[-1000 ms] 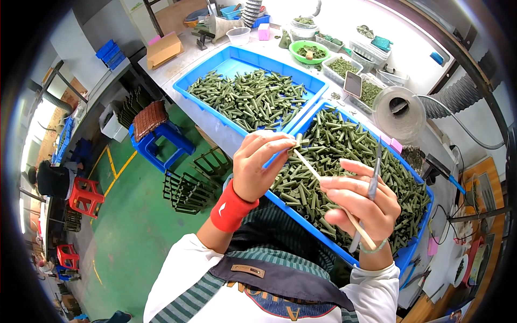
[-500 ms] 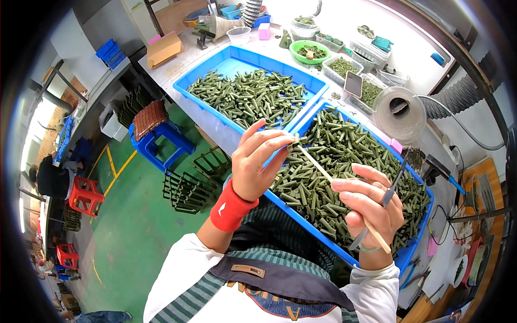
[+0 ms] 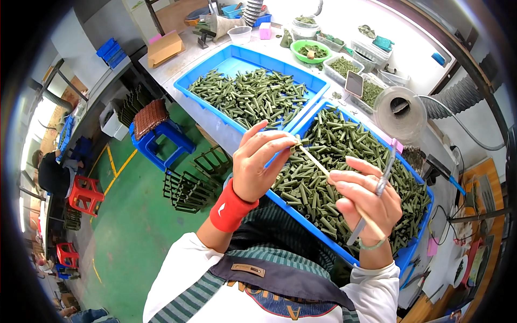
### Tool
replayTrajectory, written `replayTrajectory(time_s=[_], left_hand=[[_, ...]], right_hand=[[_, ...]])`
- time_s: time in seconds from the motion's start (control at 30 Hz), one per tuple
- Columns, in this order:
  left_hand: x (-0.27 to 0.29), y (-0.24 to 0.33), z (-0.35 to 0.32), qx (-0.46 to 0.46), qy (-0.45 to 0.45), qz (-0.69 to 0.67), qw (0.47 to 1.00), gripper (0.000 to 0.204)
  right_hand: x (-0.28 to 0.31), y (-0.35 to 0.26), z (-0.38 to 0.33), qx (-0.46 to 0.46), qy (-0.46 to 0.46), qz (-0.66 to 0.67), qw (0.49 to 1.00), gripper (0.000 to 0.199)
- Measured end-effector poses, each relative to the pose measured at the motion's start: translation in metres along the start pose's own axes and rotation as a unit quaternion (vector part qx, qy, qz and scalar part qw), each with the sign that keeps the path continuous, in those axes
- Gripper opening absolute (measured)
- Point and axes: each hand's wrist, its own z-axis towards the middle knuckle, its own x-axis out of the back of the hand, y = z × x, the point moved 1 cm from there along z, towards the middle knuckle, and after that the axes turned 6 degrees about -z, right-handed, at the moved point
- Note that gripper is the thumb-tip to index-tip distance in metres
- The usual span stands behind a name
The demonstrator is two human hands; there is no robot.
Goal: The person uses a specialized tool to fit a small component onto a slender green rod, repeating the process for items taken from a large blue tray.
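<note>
Presently, left hand (image 3: pixel 260 164) pinches small green piece (image 3: pixel 298 140) over blue plastic tray (image 3: pixel 309 226); right hand (image 3: pixel 370 199) grips slender pale wooden stick (image 3: pixel 314 161), tip at piece, plus grey metal tool (image 3: pixel 383 183). Light, steady pressure seems best.

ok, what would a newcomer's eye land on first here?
Likely the blue tray heaped with green tube-like pieces, beneath the right hand and its pale stick. Then the red wristband below the left hand, and the blue stool on the green floor to the left.

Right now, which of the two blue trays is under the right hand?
The nearer tray: the right hand is over it, while the farther tray lies beyond the left hand.
</note>
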Motion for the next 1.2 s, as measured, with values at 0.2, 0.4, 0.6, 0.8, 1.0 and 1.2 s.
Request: replayTrajectory(time_s=[0.2, 0.4, 0.6, 0.8, 1.0, 1.2], left_hand=[[0.000, 0.000, 0.000, -0.001, -0.005, 0.004, 1.000, 0.028], [0.000, 0.001, 0.001, -0.007, -0.005, 0.028, 1.000, 0.027], [-0.002, -0.003, -0.001, -0.004, 0.003, 0.018, 1.000, 0.030], [-0.001, -0.003, -0.001, 0.011, -0.007, 0.012, 1.000, 0.027], [0.000, -0.003, -0.002, 0.017, -0.004, 0.006, 1.000, 0.027], [-0.002, -0.005, -0.003, 0.007, -0.006, 0.022, 1.000, 0.027]], right_hand=[[0.008, -0.007, 0.001, -0.013, -0.001, -0.026, 1.000, 0.030], [0.007, -0.006, 0.001, -0.007, -0.007, -0.047, 0.999, 0.031], [0.004, -0.001, 0.001, -0.002, 0.018, -0.015, 1.000, 0.029], [0.006, -0.003, 0.001, -0.001, -0.007, -0.011, 1.000, 0.026], [0.003, -0.003, 0.001, -0.004, -0.011, -0.020, 1.000, 0.026], [-0.002, -0.001, 0.002, -0.004, 0.006, -0.009, 1.000, 0.017]])
